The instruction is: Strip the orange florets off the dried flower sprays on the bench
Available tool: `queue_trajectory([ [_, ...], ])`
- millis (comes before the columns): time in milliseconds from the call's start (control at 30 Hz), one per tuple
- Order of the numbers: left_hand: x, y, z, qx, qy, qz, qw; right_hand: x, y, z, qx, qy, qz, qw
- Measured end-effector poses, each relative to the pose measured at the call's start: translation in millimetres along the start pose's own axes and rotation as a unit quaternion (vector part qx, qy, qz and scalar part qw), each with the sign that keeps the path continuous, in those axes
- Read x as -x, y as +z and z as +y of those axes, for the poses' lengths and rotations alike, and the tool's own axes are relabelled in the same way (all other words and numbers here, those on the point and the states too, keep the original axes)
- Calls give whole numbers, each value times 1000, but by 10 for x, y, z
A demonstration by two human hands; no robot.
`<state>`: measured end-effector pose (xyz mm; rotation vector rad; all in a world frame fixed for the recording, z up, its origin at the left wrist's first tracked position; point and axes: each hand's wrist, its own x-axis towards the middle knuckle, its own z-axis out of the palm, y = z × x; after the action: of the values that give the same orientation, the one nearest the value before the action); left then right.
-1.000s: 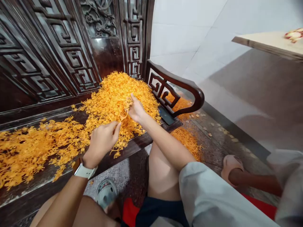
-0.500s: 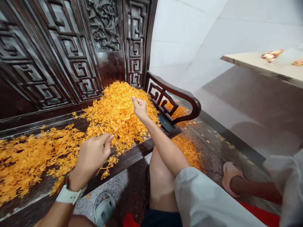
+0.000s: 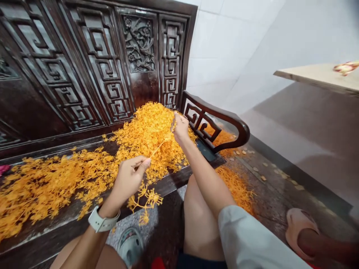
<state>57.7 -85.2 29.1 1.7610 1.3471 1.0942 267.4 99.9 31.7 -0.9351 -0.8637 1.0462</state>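
Note:
A thin orange strand (image 3: 158, 148) stretches between my two hands. My left hand (image 3: 130, 175), with a pale watch on its wrist, pinches the strand's lower end; a branched orange sprig (image 3: 146, 200) hangs below this hand. At the strand's upper end my right hand (image 3: 181, 129) is closed on it, over the right side of the heap. The heap of orange plastic-looking pieces (image 3: 150, 119) lies on the dark wooden bench (image 3: 165, 185), and more orange branched pieces (image 3: 56, 179) spread along the seat to the left.
The bench's curved armrest (image 3: 238, 127) stands right of the heap, with a dark phone-like object (image 3: 206, 150) beside it. Orange pieces (image 3: 235, 186) lie on the floor. A pale board (image 3: 314, 76) juts in at right. Another person's foot (image 3: 301, 231) is at lower right.
The view has shifted, so the bench and both hands sit further right. The branched sprig now hangs clear below my left hand. Both hands still hold the strand taut.

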Motion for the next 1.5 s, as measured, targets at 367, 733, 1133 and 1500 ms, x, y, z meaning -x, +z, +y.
queue_trajectory([
  [367, -37, -16, 111, 66, -30, 54, 996, -156, 215, 87, -52, 31, 31, 998],
  [733, 215, -85, 213, -37, 43, 135, 989, -468, 65, 248, -34, 76, 122, 989],
  [1133, -30, -802, -165, 59, 8, 311, 949, 84, -308, -333, 116, 136, -649, 739],
  [1500, -285, -461, -142, 32, 9, 231, 972, 141, -24, 39, 9, 199, -198, 960],
])
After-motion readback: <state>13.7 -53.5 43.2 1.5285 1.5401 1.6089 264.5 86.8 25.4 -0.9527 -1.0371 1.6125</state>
